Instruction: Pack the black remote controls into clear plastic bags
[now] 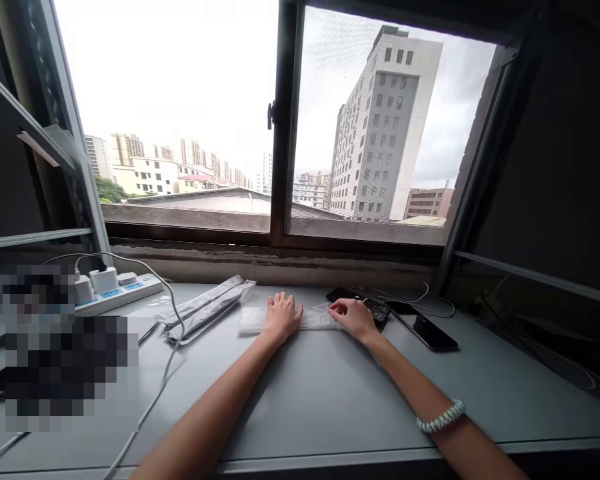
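Observation:
A long, flat clear plastic bag (253,321) lies across the grey desk near the window; what is inside it is hard to make out. My left hand (283,315) rests on it palm down, with the fingers stretched forward. At the bag's right end, my right hand (353,316) has thumb and fingertips pinched together on the plastic. A coiled pale bracelet (441,417) circles my right forearm. Just behind and beside my right hand is a black remote-like device with buttons (377,308), partly hidden by the hand.
Two long grey items in clear wrapping (213,307) lie left of my hands. A white power strip (120,293) with plugs stands at the back left, its cable (167,373) crossing the desk. A black smartphone (433,331) lies at right. The window (276,167) borders the back.

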`<state>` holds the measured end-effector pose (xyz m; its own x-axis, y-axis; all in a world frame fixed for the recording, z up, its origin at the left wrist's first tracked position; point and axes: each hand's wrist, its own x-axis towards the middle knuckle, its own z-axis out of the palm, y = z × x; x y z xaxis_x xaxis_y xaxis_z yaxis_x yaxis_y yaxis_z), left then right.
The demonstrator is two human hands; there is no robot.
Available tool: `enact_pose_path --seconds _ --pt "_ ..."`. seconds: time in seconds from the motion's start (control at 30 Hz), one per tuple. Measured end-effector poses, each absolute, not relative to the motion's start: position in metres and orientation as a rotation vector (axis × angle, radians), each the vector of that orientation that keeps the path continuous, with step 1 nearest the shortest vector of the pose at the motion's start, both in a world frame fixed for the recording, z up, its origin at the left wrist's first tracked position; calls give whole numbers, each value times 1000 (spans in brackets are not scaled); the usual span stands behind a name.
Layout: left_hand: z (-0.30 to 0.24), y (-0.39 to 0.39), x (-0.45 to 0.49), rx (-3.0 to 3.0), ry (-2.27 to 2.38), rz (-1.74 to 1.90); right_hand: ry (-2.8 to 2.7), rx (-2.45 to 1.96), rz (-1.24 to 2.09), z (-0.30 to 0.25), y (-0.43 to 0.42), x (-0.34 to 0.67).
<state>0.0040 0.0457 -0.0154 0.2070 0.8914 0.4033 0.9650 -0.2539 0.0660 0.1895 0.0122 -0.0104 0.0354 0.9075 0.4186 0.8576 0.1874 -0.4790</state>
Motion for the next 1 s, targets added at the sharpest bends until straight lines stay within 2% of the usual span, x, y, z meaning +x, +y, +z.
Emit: enact_pose_path --seconds 0.33,0.5,0.83,1.0 --pt "-23 50 6 -2300 -1783 -509 -1809 -1800 171 -7 4 191" --pt "-19 48 8 -2356 -1617 -604 -1740 -1823 207 -12 7 193" --pt "-11 38 6 -2413 -1463 -777 -1674 -1599 223 -12 11 193" --pt "-7 38 4 -2276 -1552 -705 -1621 -1500 286 -16 18 196"
